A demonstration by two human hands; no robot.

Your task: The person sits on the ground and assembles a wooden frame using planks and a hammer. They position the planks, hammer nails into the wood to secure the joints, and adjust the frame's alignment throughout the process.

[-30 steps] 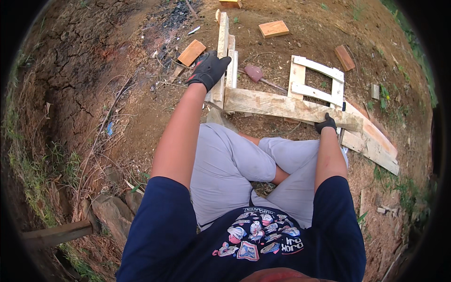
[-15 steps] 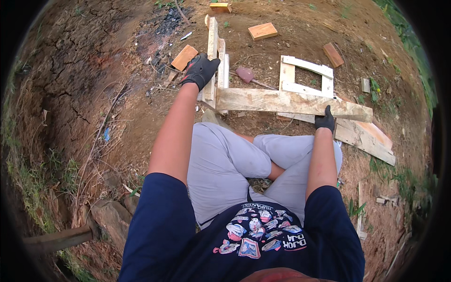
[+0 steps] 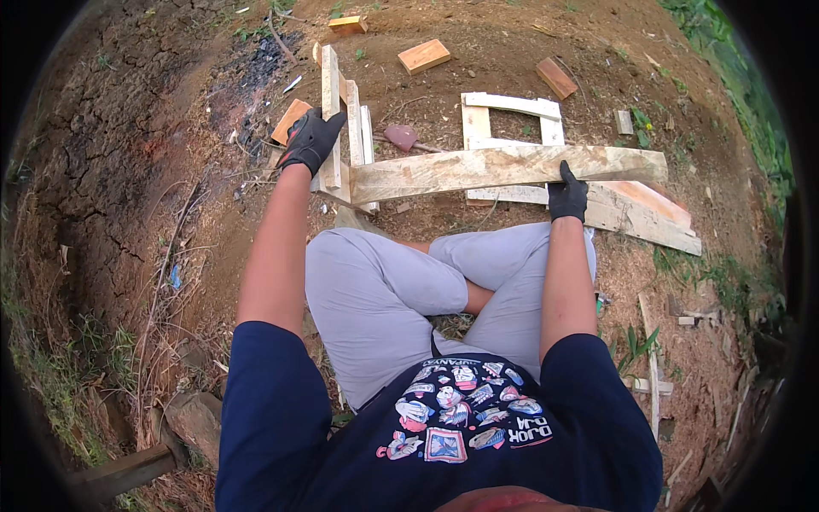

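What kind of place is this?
It looks like an outdoor yard, perhaps one where someone works with wood. You can see rough, bare brown earth, green leafy plants at the right, and a long, pale wooden board.

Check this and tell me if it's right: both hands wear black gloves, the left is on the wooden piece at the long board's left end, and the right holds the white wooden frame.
Wrong on one point: the right hand holds the long board, not the white wooden frame, as the head view shows. The rest stands.
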